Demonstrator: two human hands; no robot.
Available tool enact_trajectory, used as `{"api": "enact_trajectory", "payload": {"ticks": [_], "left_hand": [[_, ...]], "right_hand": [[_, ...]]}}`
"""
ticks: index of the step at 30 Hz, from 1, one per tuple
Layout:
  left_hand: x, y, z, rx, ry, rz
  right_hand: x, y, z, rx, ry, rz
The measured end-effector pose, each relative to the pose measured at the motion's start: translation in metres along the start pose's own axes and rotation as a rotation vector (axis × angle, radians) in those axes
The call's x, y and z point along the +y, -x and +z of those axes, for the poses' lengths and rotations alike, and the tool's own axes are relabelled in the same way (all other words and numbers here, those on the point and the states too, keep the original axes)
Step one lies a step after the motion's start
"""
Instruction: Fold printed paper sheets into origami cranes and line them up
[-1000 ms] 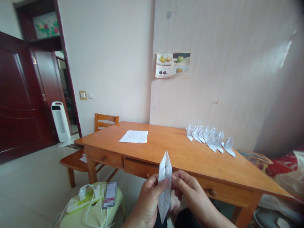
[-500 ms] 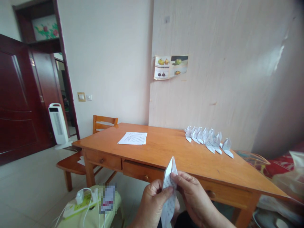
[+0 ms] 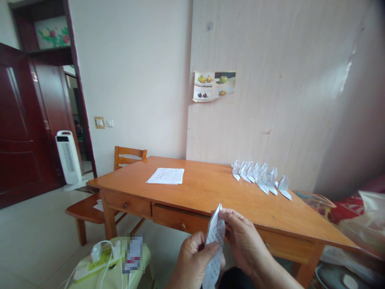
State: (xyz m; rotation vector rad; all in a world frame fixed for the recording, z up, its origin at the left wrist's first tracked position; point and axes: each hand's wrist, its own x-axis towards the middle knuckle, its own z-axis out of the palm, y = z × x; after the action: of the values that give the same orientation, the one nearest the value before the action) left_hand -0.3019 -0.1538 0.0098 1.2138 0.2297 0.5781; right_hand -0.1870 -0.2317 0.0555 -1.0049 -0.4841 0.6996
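A narrow strip of folded printed paper [image 3: 214, 245] stands upright in front of me, its pointed tip at the top. My left hand [image 3: 195, 255] is closed around its middle, with the thumb lying across the front. Near the tip, my right hand [image 3: 240, 233] pinches the right edge between thumb and fingers. Part of the paper's back and lower end is hidden by the hands and the frame edge. Several folded paper pieces [image 3: 261, 176] of similar print stand in a cluster at the table's far right. A stack of printed sheets [image 3: 166, 176] lies on the table's left half.
The wooden table [image 3: 198, 192] has drawers along its front, the middle one slightly ajar. A chair [image 3: 129, 154] is behind its left end. At lower left, a stool [image 3: 144, 261] carries a power strip [image 3: 87, 267] with cables. Bags [image 3: 355, 216] are piled at the right.
My right hand has slid up the paper to its tip, and the two points at the top now sit close together. The view has turned slightly right.
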Motion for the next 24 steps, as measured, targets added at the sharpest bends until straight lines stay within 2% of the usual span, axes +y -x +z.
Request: {"api": "enact_trajectory", "payload": {"ticks": [7,8,10,12,14,19,24], "left_hand": [[-0.005,0.001,-0.001,0.011,0.062,-0.020],[-0.004,0.002,0.000,0.017,0.073,-0.018],[-0.001,0.002,0.003,0.026,0.095,-0.014],[0.002,0.003,0.005,0.030,0.115,-0.012],[0.004,0.003,0.007,0.020,0.139,-0.013],[0.003,0.001,0.004,-0.019,0.119,-0.009],[-0.001,0.000,0.001,-0.029,0.051,-0.033]], "right_hand": [[-0.012,-0.009,-0.003,0.096,-0.043,-0.041],[-0.012,-0.007,-0.004,0.076,-0.045,-0.039],[-0.008,-0.001,-0.004,-0.047,-0.027,0.005],[-0.003,0.007,-0.002,-0.204,0.001,0.092],[0.003,0.014,0.001,-0.267,0.014,0.180],[0.008,0.019,0.005,-0.225,-0.005,0.229],[0.001,0.004,-0.004,-0.125,0.034,0.109]]}}
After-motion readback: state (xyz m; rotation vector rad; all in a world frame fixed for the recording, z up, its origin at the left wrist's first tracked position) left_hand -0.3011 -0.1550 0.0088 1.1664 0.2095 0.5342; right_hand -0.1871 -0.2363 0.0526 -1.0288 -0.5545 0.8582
